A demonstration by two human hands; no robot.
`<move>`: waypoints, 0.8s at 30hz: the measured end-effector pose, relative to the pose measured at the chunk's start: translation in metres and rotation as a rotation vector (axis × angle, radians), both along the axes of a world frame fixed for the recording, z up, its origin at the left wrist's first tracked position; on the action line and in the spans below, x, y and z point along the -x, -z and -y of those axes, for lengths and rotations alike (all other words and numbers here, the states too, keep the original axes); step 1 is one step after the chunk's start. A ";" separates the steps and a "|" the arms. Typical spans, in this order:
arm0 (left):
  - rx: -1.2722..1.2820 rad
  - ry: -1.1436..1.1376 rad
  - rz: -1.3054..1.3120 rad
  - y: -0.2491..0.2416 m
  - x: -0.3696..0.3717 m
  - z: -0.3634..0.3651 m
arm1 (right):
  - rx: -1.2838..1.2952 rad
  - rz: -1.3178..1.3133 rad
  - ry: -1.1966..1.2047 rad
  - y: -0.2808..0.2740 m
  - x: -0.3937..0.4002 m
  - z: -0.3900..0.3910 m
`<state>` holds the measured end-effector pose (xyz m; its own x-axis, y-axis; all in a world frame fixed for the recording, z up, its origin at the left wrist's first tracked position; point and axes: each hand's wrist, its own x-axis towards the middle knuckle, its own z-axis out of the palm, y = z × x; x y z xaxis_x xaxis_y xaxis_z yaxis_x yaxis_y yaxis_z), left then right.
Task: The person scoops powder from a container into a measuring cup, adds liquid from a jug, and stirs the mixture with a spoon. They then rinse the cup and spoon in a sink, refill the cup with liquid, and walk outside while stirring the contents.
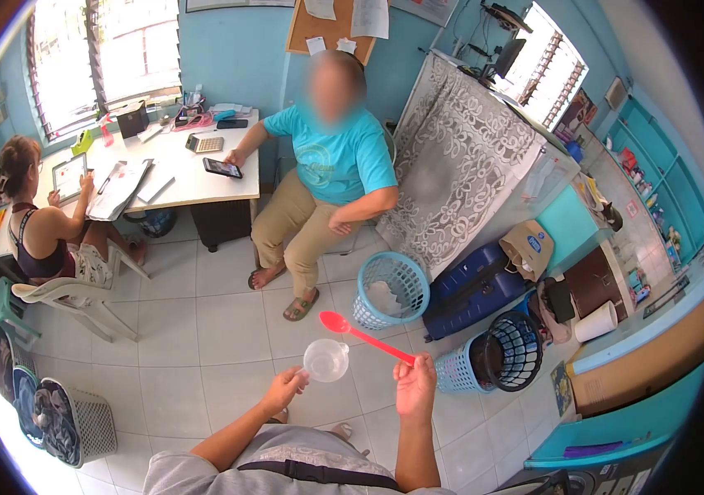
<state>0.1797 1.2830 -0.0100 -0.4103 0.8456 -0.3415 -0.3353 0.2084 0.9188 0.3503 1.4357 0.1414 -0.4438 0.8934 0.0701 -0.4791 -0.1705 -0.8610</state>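
My left hand [287,389] grips a small clear plastic measuring cup [326,360] by its side, fingers closed at the handle. The cup has a little spout on its far right edge, and I cannot make out anything inside it. In my right hand [415,388] is a red spoon [368,339], pinched near the end of its handle. The spoon's bowl [335,322] points up and left, just above the cup and apart from it. Both hands are raised in front of my body, over the tiled floor [228,388].
A person in a turquoise shirt [344,157] sits ahead, one hand on a phone [222,168] on the desk [195,186]. Another person [47,214] sits left with a tablet. Blue laundry baskets [392,290], a navy suitcase [472,289] and a dark basket [515,352] stand right; a laundry-filled basket [96,425] stands left.
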 end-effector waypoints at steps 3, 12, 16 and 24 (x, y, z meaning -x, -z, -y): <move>0.011 -0.004 -0.001 -0.002 0.000 -0.001 | 0.240 -0.280 -0.134 0.010 -0.005 -0.005; 0.000 0.000 0.004 0.002 -0.001 -0.005 | 0.067 -0.111 -0.046 0.005 -0.001 -0.007; 0.004 -0.009 0.000 0.002 -0.002 -0.004 | 0.134 -0.167 -0.066 0.010 -0.003 -0.008; 0.043 0.103 -0.012 -0.001 -0.034 -0.043 | 0.251 -0.260 0.040 0.011 -0.047 -0.024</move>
